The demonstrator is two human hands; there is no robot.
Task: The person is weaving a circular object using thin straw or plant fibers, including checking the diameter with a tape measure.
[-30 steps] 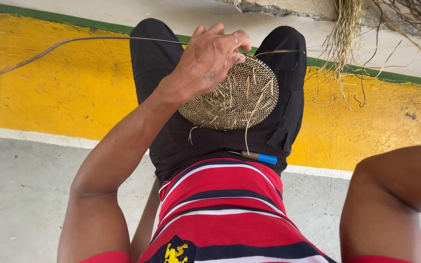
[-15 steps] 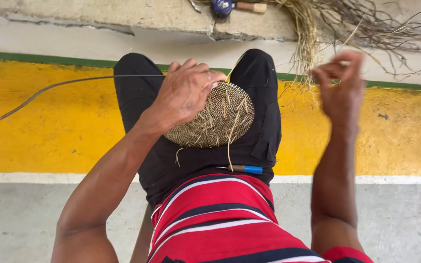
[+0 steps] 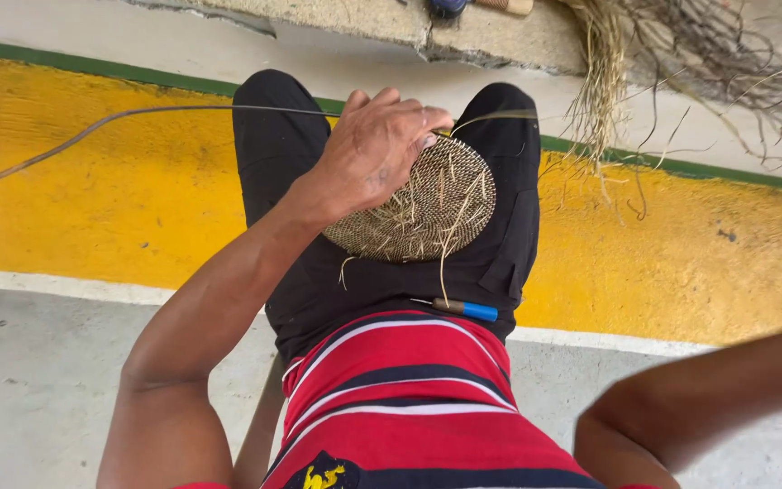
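Woven disc (image 3: 423,210): round, straw-coloured, loose ends protruding; rested on the lap over black shorts (image 3: 282,163).
Left hand (image 3: 377,149): grip closed over the disc's upper left edge, unchanged from half a second ago.
Long strand (image 3: 138,116): drawn out leftward from the hand across the yellow floor band (image 3: 74,208).
Right hand: raised beside the disc earlier, now withdrawn; only the forearm (image 3: 708,398) is seen, grip cannot be told.
Blue-handled tool (image 3: 468,310): laid at the waist.
Meaning: the strand appears pulled through.
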